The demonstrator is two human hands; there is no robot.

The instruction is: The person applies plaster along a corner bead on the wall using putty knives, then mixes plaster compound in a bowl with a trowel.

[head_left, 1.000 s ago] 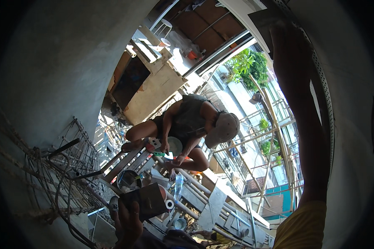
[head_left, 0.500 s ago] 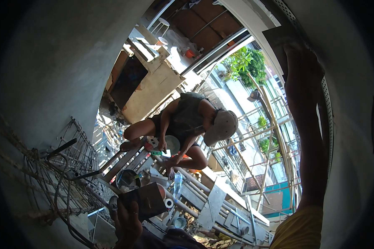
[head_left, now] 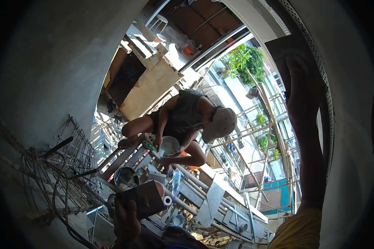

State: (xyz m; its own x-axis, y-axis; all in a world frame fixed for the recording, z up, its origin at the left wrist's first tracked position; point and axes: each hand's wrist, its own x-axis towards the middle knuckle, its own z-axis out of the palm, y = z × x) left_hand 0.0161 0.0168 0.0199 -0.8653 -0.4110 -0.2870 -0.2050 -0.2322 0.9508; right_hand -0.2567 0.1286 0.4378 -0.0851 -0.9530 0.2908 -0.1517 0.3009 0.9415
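Low in the head view, my left hand [head_left: 128, 222] grips a dark rectangular plate [head_left: 147, 200] by its near edge, with the thumb lying over it. My right hand [head_left: 302, 81] is raised at the upper right, its arm stretched up along the opening's edge. It holds a flat dark rectangular blade [head_left: 279, 52] up beside a perforated metal edge strip [head_left: 316, 47]. Shadow hides most of the right fingers. I cannot make out whether the blade touches the surface there.
Below, a person in a cap [head_left: 187, 120] squats on planks with a round bowl [head_left: 169, 145]. Near my left hand are a bucket [head_left: 126, 176], a plastic bottle [head_left: 176, 182] and metal poles. Bent rebar [head_left: 77, 145] juts out at the left; bamboo scaffolding [head_left: 274, 120] stands beyond.
My right hand and its blade have shifted slightly lower. The person's hand has moved left from the bowl and holds something green. My left hand keeps its plate almost in place.
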